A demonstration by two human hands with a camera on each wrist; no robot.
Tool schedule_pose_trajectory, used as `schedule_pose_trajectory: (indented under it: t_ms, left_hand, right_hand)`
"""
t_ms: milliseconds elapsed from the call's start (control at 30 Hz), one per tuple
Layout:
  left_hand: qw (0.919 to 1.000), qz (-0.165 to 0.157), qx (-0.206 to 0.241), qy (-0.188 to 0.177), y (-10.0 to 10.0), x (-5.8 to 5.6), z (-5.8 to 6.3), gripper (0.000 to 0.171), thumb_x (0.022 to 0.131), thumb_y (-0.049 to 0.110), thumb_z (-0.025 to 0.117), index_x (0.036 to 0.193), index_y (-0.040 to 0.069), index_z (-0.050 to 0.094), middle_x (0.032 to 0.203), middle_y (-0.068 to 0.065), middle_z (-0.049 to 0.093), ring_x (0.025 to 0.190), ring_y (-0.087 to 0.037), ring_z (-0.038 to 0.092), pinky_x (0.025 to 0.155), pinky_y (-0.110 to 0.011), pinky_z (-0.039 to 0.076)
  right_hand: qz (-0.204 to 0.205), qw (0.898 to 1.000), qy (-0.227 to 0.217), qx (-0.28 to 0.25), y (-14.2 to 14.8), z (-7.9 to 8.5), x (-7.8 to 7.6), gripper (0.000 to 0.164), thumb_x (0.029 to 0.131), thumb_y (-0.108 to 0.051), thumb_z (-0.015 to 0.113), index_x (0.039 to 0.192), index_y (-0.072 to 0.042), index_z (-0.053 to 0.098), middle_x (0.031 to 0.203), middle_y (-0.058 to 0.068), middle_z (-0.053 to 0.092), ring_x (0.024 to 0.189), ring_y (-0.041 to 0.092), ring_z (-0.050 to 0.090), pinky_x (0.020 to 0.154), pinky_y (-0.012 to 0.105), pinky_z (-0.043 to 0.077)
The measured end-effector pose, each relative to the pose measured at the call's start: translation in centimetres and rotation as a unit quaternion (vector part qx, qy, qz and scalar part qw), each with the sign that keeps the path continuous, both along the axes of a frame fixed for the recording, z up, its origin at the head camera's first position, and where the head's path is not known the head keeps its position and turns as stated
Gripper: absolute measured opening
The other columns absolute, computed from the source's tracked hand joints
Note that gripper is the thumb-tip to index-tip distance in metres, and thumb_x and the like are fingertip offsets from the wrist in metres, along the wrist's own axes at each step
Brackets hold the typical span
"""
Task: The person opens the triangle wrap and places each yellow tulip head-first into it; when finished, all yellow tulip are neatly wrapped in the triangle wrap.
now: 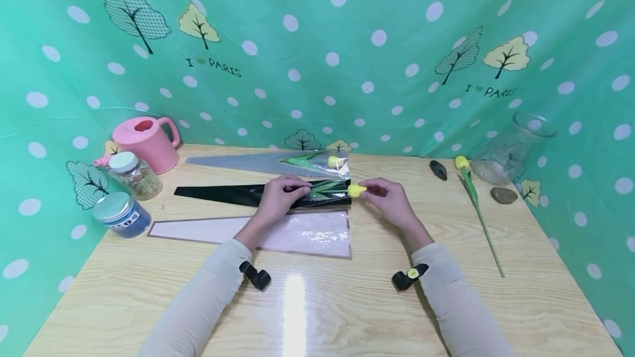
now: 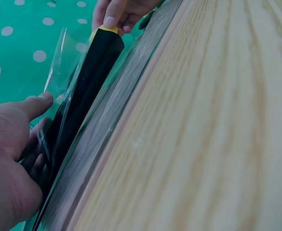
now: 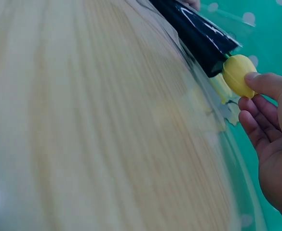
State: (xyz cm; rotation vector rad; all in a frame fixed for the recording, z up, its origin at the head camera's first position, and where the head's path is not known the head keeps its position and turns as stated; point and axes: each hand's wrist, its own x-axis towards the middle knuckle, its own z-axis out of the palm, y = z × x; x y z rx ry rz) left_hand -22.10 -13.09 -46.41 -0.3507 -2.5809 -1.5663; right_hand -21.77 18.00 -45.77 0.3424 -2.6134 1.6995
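My right hand (image 1: pixel 389 201) pinches the bloom of a yellow artificial tulip (image 1: pixel 354 190) between thumb and fingers. Its green leaves and stem lie inside a black flower sleeve (image 1: pixel 218 195) with a clear front, while the bloom sits at the wide right end. In the right wrist view the bloom (image 3: pixel 236 76) sticks out past the sleeve's edge. My left hand (image 1: pixel 278 197) grips the sleeve around its middle, thumb against the clear film (image 2: pixel 59 72) and fingers behind it. Behind it, a grey sleeve (image 1: pixel 233 165) holds another yellow tulip (image 1: pixel 335 162). A white sleeve (image 1: pixel 198 228) lies in front.
At left stand a pink watering can (image 1: pixel 149 145), a white-lidded jar (image 1: pixel 139 178) and a blue jar (image 1: pixel 126 216). On the right, a third tulip (image 1: pixel 476 205) lies near a tilted glass vase (image 1: pixel 506 150), a black stone (image 1: pixel 438 169) and a brown stone (image 1: pixel 503 195).
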Motion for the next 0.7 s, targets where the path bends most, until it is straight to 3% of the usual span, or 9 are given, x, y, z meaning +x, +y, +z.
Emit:
schedule_pose_trajectory:
  t_ms: [267,700]
  left_hand:
    - [1.0000,0.003,0.001,0.003,-0.1,0.0,0.0,0.012,0.094,0.025,0.079,0.104,0.021,0.084,0.113,-0.001,0.075,0.111,-0.020,0.068,0.093,-0.038,0.054]
    - [1.0000,0.007,-0.002,0.003,-0.1,-0.1,-0.1,0.013,0.093,0.026,0.079,0.104,0.021,0.084,0.114,-0.002,0.075,0.113,-0.021,0.068,0.096,-0.041,0.055]
  right_hand:
    - [0.015,1.000,0.017,0.000,-1.1,-0.2,-0.1,0.031,0.090,-0.011,0.080,0.120,-0.006,0.075,0.117,0.018,0.074,0.098,0.021,0.068,0.084,0.017,0.056]
    - [-0.004,1.000,0.013,0.027,-0.1,1.2,0.4,0.026,0.091,-0.011,0.078,0.117,-0.010,0.076,0.112,0.013,0.073,0.095,0.018,0.065,0.081,0.019,0.056]
